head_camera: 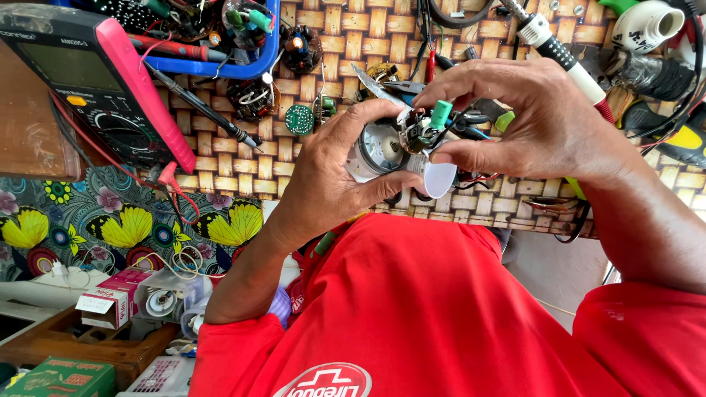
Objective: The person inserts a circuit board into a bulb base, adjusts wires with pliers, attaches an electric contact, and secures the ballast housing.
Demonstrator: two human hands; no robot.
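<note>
Both hands, L (331, 173) & R (533, 121), fingers clamped on white bulb housing (382, 151), prob. LED, over woven mat (353, 44).

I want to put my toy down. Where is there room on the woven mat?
Bare woven mat lies between the multimeter and the left hand, below the black probe. Another strip lies under the right hand, near the mat's edge. The top is crowded: blue tray, circuit boards, soldering iron.
</note>
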